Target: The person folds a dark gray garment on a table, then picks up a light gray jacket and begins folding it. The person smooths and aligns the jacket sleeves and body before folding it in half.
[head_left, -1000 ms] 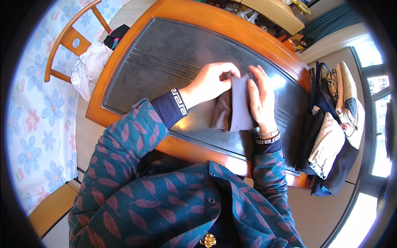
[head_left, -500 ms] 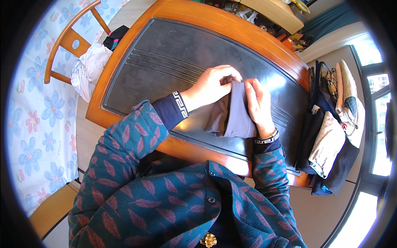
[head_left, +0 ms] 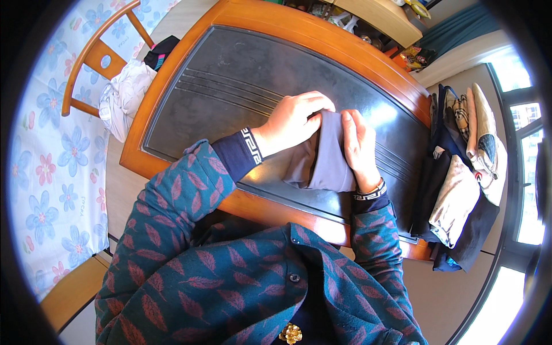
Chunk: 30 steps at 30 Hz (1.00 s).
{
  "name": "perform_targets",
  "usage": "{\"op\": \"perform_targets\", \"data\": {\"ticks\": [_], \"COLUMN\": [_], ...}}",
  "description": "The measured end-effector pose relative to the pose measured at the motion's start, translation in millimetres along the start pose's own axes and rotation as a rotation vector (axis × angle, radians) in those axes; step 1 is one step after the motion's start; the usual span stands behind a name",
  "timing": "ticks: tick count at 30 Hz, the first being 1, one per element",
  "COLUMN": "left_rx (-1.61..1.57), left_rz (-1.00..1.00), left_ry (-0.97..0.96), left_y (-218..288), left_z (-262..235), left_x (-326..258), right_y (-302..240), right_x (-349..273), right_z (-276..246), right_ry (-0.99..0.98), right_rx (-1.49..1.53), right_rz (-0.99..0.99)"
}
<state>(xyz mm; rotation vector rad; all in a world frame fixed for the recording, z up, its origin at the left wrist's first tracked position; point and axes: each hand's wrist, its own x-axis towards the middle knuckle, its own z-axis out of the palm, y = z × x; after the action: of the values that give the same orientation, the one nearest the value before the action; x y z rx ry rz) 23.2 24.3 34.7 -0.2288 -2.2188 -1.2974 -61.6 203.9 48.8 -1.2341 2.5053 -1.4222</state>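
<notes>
A small piece of grey-purple cloth (head_left: 332, 158), folded over on itself, is held up between my hands above the dark table panel. My left hand (head_left: 293, 122) pinches its upper left corner with thumb and fingers. Along its right edge, my right hand (head_left: 360, 142) grips with the thumb lying on the near face and the fingers mostly behind. The lower edge hangs down close to the table's near side. Its full shape is hidden by the folds, so I cannot tell what garment it is.
The wooden table (head_left: 190, 46) has an orange-brown rim around a black panel. Folded clothes (head_left: 454, 195) are stacked at its right end, near the window. A wooden chair (head_left: 95, 60) with white cloth (head_left: 123, 95) stands at the left. A shelf (head_left: 382, 20) is behind.
The cloth's lower left part has shifted slightly and its fold hangs looser. Both hands stay almost in place, with the left fingers closing a little more over the top edge.
</notes>
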Motion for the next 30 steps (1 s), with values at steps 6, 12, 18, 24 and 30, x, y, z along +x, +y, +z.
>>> {"op": "perform_targets", "data": {"ticks": [6,12,18,24,30], "left_rx": [-0.155,-0.450,-0.577,-0.783,-0.890], "left_rz": [-0.133,-0.343,-0.390,-0.531,-0.537], "left_ry": [0.000,-0.073,-0.103,-0.296,-0.412], "left_y": [-3,-10,-14,-19,-23], "left_z": [-2,-4,-7,-25,-31], "left_x": [2,2,4,10,12], "right_y": [-1,-3,-10,-8,-9], "right_x": [-2,-2,-5,-7,-8], "right_z": [4,5,13,13,13], "right_ry": [0.076,0.143,0.046,0.043,0.040], "right_rx": [-0.043,-0.151,-0.226,-0.161,-0.144], "right_rz": [0.033,-0.004,-0.325,-0.230,-0.200]}}
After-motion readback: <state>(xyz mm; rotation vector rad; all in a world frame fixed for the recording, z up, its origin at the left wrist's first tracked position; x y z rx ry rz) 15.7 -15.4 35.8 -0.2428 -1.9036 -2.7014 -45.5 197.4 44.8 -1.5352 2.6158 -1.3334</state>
